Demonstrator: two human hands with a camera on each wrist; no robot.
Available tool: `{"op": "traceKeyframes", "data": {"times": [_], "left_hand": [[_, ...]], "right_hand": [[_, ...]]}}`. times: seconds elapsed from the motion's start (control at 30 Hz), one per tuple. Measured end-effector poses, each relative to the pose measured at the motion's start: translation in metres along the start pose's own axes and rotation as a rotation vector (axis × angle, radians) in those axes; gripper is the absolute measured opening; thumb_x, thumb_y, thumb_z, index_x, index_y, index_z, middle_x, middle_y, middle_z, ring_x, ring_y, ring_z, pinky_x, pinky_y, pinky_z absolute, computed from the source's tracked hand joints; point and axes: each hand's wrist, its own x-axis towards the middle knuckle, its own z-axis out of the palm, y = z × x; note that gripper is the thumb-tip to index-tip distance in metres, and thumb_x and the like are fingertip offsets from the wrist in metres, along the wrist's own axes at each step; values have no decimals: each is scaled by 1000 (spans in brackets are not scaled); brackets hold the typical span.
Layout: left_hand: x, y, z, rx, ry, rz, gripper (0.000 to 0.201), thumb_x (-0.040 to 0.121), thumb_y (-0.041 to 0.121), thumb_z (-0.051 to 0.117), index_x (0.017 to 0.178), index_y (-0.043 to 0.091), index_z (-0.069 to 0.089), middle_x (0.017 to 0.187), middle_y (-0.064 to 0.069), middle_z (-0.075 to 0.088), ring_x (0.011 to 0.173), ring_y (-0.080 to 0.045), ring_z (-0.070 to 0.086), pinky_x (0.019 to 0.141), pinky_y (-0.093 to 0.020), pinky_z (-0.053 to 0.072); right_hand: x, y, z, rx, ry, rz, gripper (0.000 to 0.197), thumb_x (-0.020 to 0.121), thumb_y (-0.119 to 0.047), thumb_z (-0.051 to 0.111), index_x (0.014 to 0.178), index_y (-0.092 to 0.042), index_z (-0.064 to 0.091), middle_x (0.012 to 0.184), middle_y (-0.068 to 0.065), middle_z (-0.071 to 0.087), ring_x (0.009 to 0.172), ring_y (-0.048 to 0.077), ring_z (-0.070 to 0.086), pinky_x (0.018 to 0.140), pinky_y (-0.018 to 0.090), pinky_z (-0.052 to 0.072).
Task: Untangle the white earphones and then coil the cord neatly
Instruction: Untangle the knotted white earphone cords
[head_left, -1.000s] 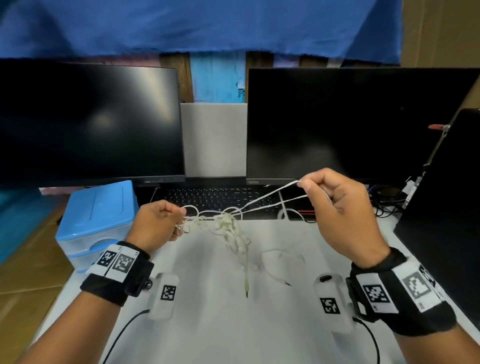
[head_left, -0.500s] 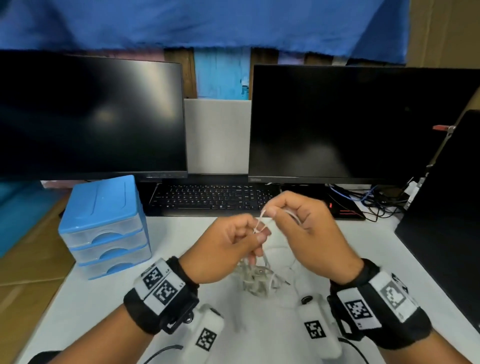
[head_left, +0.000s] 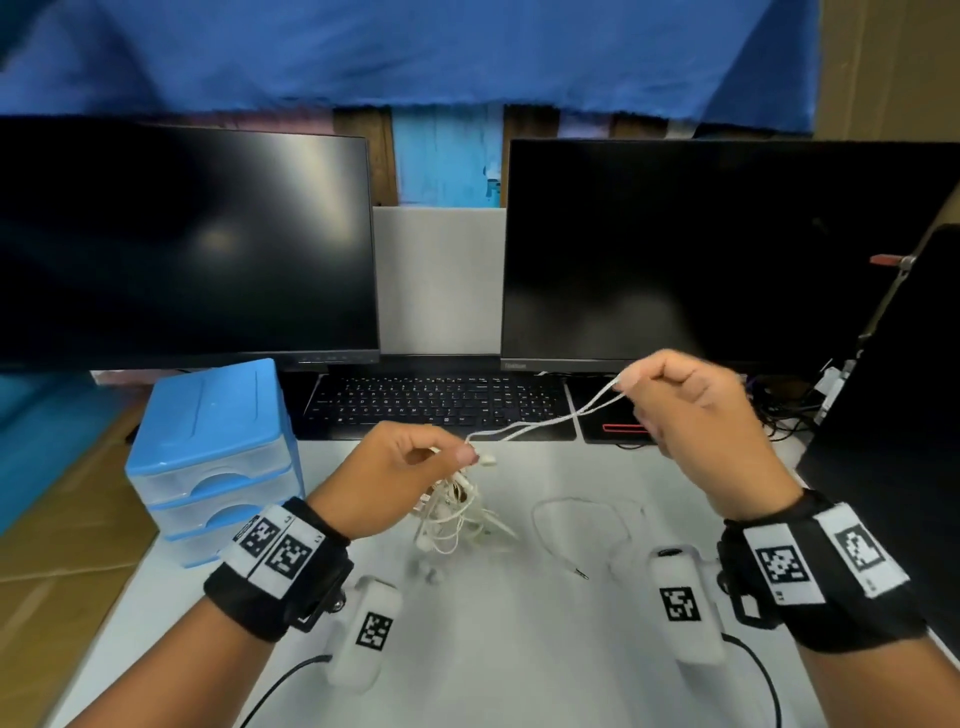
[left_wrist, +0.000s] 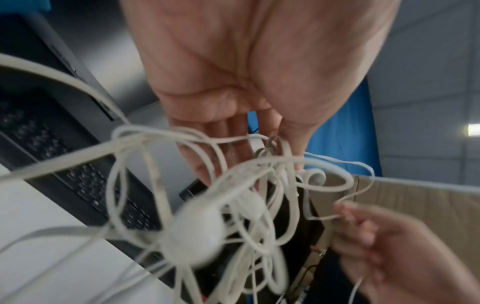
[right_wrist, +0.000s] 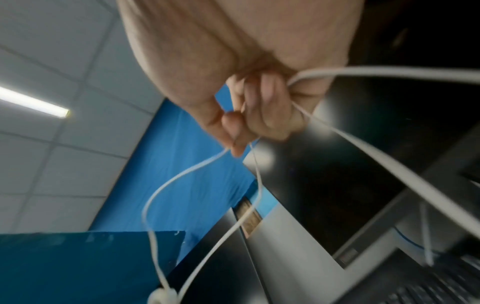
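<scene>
Two dark monitors (head_left: 182, 244) and a black keyboard (head_left: 441, 402) fill the back of the head view, with a blue drawer unit (head_left: 218, 457) at middle left, all on a pale tabletop (head_left: 493, 649). Just below the frame's centre, the white earphones (head_left: 457, 514) hang as a knotted clump from the left hand (head_left: 400, 478), whose grip is closed around several strands at the top of the knot, thumb and fingers curled onto them; the clump's lower loops reach down to the tabletop. A doubled length of cord (head_left: 550, 423) runs up and to the right to the right hand (head_left: 691, 415), where the grip is a pinch on the strands, the other fingers curled in. Toward lower centre-right a free loop ending in the plug (head_left: 581, 573) lies on the tabletop. The left wrist view shows loops crossing many ways around an earbud (left_wrist: 315, 178) and a blurred pale lump, perhaps the remote. The cord looks very light, limp and smooth, so it should slip through a loose pinch and tighten its knots if pulled hard. The joints at the buds and plug are probably the weak spots. A sensible hold is on the cord itself near the knot, feeding one free end back through the loops.
</scene>
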Motion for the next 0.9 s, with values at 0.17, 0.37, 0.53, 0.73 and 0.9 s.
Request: {"op": "traceKeyframes", "data": {"times": [0.17,0.37,0.53,0.73,0.9], "left_hand": [[-3,15,9,-94,-42,-4,19,90,28,62,83,16,76,79,-9,69,57,-19,43,54,-27,36],[-4,10,13,-158,-122,21,28,85,42,70,86,14,74,79,-16,66,72,-29,48,69,-44,38],[-6,16,16,-199,-187,24,19,84,25,67,90,8,74,79,-5,70,74,-21,59,73,-31,48],[-10,19,23,-211,-257,41,21,86,18,66,96,0,72,84,-10,72,79,-17,66,78,-27,53],[-9,21,20,-179,-151,35,21,81,25,68,94,8,72,78,-4,71,72,-13,65,72,-26,51]], "right_hand": [[-5,6,10,-128,-500,292,40,82,-57,59,102,-24,66,64,11,65,41,16,36,41,22,28],[-13,6,24,-85,-612,314,53,81,-72,54,119,-37,58,100,10,72,55,22,57,47,27,44],[-18,15,29,-118,-701,178,68,79,-20,82,134,-41,47,112,0,66,63,18,59,52,32,50],[-29,13,46,-364,-495,-111,63,78,-24,80,129,-43,48,127,-24,45,69,14,61,74,27,56],[-27,15,48,-234,-351,-104,29,83,-15,75,94,-27,51,88,-7,65,68,19,53,66,35,48]]}}
